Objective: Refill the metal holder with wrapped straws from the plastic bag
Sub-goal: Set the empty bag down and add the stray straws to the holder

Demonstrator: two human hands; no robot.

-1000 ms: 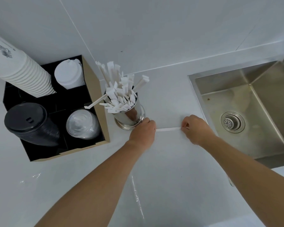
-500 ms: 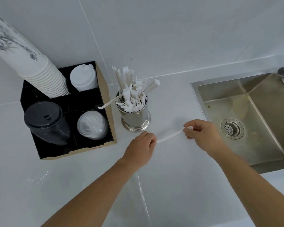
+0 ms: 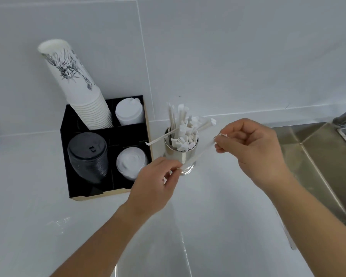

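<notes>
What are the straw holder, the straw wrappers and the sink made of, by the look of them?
Holder: polished metal, probably steel; its side mirrors the surroundings.
Straw held between both hands, like those in the holder: white matte wrapper with flat ends, likely paper.
Sink: brushed metal, likely stainless steel; dull grey-gold sheen with sharp folded creases.

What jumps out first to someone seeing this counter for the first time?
Two bare hands at centre hold one wrapped straw slantwise between them, left hand low, right hand higher. Just behind stands the metal holder, bristling with straws. On the left, a tall tilted stack of printed paper cups rises from a black organiser box.
</notes>
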